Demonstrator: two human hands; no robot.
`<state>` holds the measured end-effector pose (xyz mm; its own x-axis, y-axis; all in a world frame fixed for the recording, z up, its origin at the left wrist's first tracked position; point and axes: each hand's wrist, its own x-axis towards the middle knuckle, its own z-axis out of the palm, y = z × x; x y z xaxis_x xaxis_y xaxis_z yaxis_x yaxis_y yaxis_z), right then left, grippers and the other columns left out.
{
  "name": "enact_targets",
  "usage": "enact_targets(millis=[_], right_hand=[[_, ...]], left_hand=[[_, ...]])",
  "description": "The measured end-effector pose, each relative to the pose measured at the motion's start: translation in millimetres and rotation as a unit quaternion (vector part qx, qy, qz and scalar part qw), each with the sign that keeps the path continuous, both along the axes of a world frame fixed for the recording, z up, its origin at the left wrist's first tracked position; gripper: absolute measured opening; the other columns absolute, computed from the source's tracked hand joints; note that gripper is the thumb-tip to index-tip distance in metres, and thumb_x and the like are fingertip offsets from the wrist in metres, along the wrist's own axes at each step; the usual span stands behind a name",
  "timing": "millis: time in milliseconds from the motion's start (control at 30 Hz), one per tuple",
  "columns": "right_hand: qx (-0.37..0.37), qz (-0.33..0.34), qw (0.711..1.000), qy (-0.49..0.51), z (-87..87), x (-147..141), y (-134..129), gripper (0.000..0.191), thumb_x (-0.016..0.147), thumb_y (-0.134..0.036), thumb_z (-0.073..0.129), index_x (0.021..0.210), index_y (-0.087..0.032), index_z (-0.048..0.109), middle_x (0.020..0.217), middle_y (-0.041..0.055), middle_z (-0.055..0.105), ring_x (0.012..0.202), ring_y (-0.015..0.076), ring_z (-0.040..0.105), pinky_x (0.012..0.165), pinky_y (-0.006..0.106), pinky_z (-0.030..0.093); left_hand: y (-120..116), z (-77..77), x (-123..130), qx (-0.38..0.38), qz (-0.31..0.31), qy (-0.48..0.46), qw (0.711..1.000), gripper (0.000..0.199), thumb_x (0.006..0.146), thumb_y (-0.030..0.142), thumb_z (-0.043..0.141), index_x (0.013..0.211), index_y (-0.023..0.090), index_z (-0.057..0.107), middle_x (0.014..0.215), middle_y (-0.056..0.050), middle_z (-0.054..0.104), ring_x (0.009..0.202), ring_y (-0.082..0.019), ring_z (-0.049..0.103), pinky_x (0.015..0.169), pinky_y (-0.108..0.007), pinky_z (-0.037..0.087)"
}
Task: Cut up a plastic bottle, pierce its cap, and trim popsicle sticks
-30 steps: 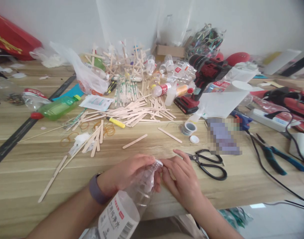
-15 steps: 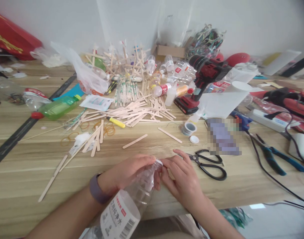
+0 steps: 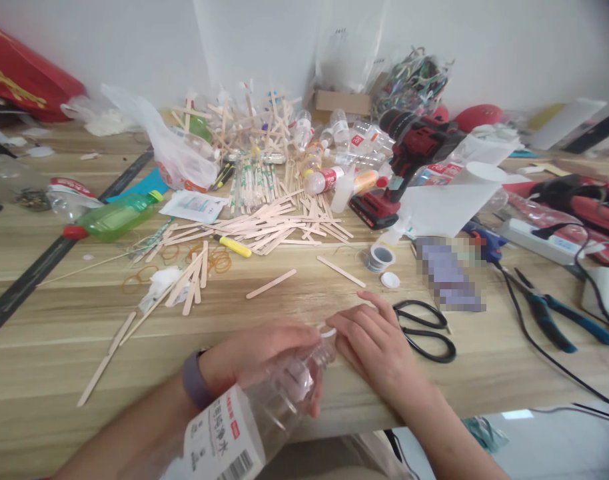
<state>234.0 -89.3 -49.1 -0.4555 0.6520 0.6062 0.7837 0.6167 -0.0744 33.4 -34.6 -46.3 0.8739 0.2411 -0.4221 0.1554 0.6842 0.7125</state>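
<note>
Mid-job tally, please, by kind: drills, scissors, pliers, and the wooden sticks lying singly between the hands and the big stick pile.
Drill: 1
Scissors: 1 pair
Pliers: 1 pair
Single wooden sticks: 2
Total: 5

Open passage is offered over the table [image 3: 29,380] at lower left. Lower centre is blocked by the bottle [image 3: 224,437], upper centre by the stick pile [image 3: 279,223] and drill [image 3: 409,150], right by scissors [image 3: 427,332], pliers [image 3: 549,313] and cord [image 3: 559,369].
</note>
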Motion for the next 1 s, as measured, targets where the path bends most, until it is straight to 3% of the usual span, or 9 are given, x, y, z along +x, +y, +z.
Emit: enact_targets(millis=[300,467,600,700,733,800,867,933,1000], right_hand=[[-0.015,-0.089,0.994,-0.064,-6.9,23.6,33.1,0.020,0.096,-0.014,0.045,0.082,-0.016,0.060,0.071,0.0046,0.061,0.071,0.0190,0.056,0.080,0.035,0.045],[-0.052,-0.110,0.990,-0.074,-15.8,38.0,48.6,0.029,0.094,-0.007,0.039,0.099,-0.012,0.067,0.070,0.0070,0.063,0.066,0.0208,0.058,0.075,0.036,0.044],[-0.096,-0.115,0.989,-0.014,-6.7,31.1,35.9,0.025,0.097,-0.018,0.044,0.106,-0.013,0.067,0.080,0.0080,0.069,0.072,0.0202,0.064,0.070,0.032,0.048],[-0.190,-0.072,0.976,0.078,3.1,4.8,14.1,0.022,0.100,-0.029,0.047,0.109,-0.020,0.065,0.092,0.0031,0.072,0.077,0.0134,0.068,0.065,0.022,0.052],[-0.297,-0.017,0.934,0.197,4.8,-6.9,6.6,0.025,0.100,-0.034,0.048,0.113,-0.021,0.063,0.093,0.0036,0.072,0.077,0.0135,0.069,0.062,0.021,0.053],[-0.470,0.120,0.786,0.384,4.1,-30.7,-6.5,0.053,0.093,-0.054,0.054,0.132,-0.019,0.051,0.107,0.0095,0.070,0.089,0.0189,0.069,0.072,0.029,0.057],[-0.560,0.187,0.649,0.479,-1.0,-50.3,-15.4,0.068,0.087,-0.061,0.058,0.138,-0.018,0.042,0.117,0.0132,0.065,0.100,0.0230,0.066,0.084,0.037,0.056],[-0.573,0.182,0.605,0.521,-7.0,-62.0,-19.7,0.068,0.085,-0.060,0.061,0.136,-0.019,0.042,0.120,0.0133,0.063,0.105,0.0239,0.063,0.090,0.039,0.053],[-0.556,0.160,0.612,0.539,-9.8,-65.0,-19.9,0.062,0.086,-0.056,0.063,0.132,-0.020,0.044,0.118,0.0123,0.063,0.106,0.0236,0.063,0.090,0.038,0.053]], left_hand=[[6.0,-6.3,0.8,-0.016,0.099,-0.014,0.995,0.041,0.088,0.052,0.054,0.087,0.013,0.066,0.070,-0.007,0.069,0.063,-0.018,0.065,0.060,-0.027,0.046],[13.8,-11.9,-3.7,-0.045,0.165,-0.018,0.985,0.041,0.090,0.051,0.052,0.093,0.014,0.066,0.074,-0.007,0.071,0.064,-0.016,0.065,0.059,-0.025,0.047],[23.0,-3.0,-6.7,-0.073,0.240,-0.023,0.968,0.036,0.093,0.046,0.049,0.096,0.014,0.066,0.072,-0.005,0.070,0.062,-0.016,0.066,0.056,-0.024,0.048],[27.6,8.2,-3.6,-0.083,0.376,-0.013,0.923,0.035,0.098,0.037,0.039,0.090,0.015,0.064,0.066,-0.003,0.067,0.057,-0.014,0.064,0.052,-0.022,0.047],[28.4,11.1,-1.8,-0.075,0.427,-0.009,0.901,0.036,0.099,0.035,0.036,0.088,0.015,0.063,0.064,-0.002,0.067,0.056,-0.013,0.064,0.051,-0.022,0.047],[28.7,14.2,1.6,-0.049,0.506,-0.008,0.861,0.034,0.099,0.035,0.036,0.084,0.016,0.061,0.062,-0.001,0.066,0.057,-0.013,0.064,0.054,-0.022,0.049],[27.8,13.3,3.7,-0.024,0.535,-0.013,0.844,0.030,0.096,0.038,0.044,0.083,0.017,0.060,0.063,0.000,0.066,0.059,-0.013,0.064,0.058,-0.023,0.050],[25.0,9.5,4.5,-0.004,0.521,-0.020,0.853,0.031,0.092,0.044,0.052,0.083,0.016,0.061,0.066,-0.001,0.068,0.062,-0.014,0.065,0.061,-0.023,0.051],[20.2,4.9,4.4,0.015,0.474,-0.028,0.880,0.039,0.087,0.054,0.056,0.090,0.015,0.063,0.074,-0.003,0.070,0.067,-0.016,0.066,0.064,-0.025,0.052]])
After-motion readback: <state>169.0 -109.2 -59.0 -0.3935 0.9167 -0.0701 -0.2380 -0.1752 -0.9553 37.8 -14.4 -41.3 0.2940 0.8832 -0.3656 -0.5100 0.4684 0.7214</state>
